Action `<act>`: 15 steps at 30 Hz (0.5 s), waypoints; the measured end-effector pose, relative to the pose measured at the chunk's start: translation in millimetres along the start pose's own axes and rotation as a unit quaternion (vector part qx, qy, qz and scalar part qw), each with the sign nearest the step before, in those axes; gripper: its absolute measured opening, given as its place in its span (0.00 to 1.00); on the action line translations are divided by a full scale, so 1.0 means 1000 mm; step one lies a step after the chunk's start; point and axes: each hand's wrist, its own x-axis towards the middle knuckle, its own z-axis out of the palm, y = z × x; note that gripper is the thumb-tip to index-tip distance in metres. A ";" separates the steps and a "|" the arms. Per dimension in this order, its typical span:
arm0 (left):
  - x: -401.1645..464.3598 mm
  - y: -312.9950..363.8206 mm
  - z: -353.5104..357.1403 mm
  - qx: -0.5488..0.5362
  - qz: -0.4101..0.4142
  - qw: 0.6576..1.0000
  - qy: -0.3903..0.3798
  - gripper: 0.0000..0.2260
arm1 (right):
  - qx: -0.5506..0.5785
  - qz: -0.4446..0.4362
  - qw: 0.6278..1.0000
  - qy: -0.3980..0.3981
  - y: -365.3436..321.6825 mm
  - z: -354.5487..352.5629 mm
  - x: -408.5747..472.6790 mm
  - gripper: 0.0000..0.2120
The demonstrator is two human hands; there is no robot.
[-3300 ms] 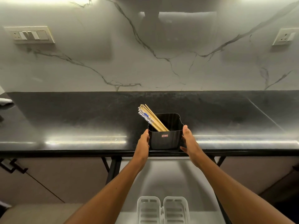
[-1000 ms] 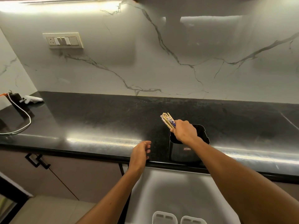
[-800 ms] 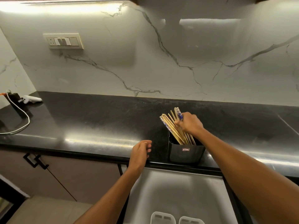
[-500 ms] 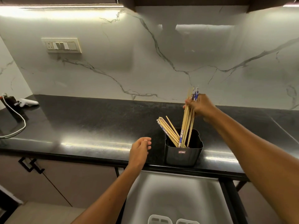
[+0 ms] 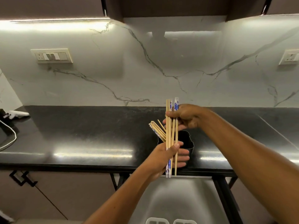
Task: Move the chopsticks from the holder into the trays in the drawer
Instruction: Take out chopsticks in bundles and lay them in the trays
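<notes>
Both hands hold a bundle of several chopsticks (image 5: 171, 135) upright in front of the black holder (image 5: 187, 140). Some are bare wood, some are in white-and-blue paper sleeves. My right hand (image 5: 186, 118) grips the bundle near its top. My left hand (image 5: 168, 157) grips it near the bottom, in front of the holder. More chopsticks (image 5: 157, 130) still lean out of the holder's left side. The holder stands near the front edge of the black counter (image 5: 97, 131). Two white trays (image 5: 171, 221) peek in at the bottom edge, inside the open drawer (image 5: 178, 199).
A white cable (image 5: 9, 139) and a white device (image 5: 18, 113) lie at the counter's far left. Switch plates sit on the marble wall at left (image 5: 51, 56) and right (image 5: 289, 57). A cabinet handle (image 5: 21, 178) is at the lower left.
My right hand has lifted a bundle of chopsticks clear of the holder. My left hand rose from the counter edge and took hold of the bundle's lower end.
</notes>
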 end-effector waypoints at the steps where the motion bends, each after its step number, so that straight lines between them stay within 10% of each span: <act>1: -0.002 -0.005 0.002 -0.017 -0.009 1.000 -0.011 0.12 | 0.008 0.012 1.000 -0.007 0.006 0.001 0.000 0.08; 8: -0.010 -0.029 0.003 -0.068 -0.034 0.997 -0.002 0.12 | 0.052 0.010 0.998 -0.018 0.039 0.003 -0.004 0.10; 12: -0.012 -0.030 0.000 -0.065 -0.034 0.997 0.007 0.13 | -0.044 -0.156 0.978 0.128 0.043 -0.001 -0.006 0.13; 15: -0.012 -0.026 -0.003 -0.067 -0.030 0.997 0.020 0.14 | -0.389 -0.369 0.793 0.291 0.050 -0.015 -0.005 0.14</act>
